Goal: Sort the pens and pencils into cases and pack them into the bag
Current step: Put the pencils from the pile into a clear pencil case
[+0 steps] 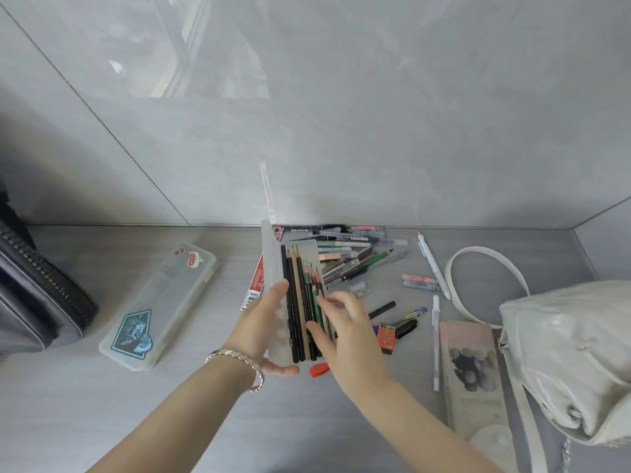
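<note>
The left hand (263, 322) grips the open case (272, 264); the right hand (345, 332), fingers relaxed, touches its pencils (297, 295).

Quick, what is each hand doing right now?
Left hand: grips the open translucent pencil case.
Right hand: open, fingers resting on the pencils in that case.

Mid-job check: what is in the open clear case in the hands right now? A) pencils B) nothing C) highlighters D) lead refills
A: dark and wooden pencils lie side by side in the open case, which the left hand holds while the right hand touches them.
</note>
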Action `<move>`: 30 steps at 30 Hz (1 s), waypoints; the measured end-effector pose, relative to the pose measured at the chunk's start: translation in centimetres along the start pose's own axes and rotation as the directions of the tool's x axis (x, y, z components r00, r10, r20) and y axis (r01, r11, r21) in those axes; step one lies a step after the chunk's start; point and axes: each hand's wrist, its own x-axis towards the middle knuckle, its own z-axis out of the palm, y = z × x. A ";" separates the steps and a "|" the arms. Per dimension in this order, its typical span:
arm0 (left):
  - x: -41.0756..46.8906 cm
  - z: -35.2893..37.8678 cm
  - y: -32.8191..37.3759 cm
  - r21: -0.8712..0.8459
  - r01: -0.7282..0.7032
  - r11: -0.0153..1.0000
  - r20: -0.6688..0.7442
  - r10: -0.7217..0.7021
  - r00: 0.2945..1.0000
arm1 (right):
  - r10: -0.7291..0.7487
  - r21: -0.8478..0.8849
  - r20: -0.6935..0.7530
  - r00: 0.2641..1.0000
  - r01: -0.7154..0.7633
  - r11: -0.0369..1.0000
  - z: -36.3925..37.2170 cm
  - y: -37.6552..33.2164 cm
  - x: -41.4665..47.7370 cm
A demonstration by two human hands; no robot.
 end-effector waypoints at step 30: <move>3.0 -1.4 2.7 0.103 -0.025 0.994 -0.205 0.046 0.978 | 0.583 -0.297 0.375 0.720 -0.503 0.812 -5.1 11.0 11.9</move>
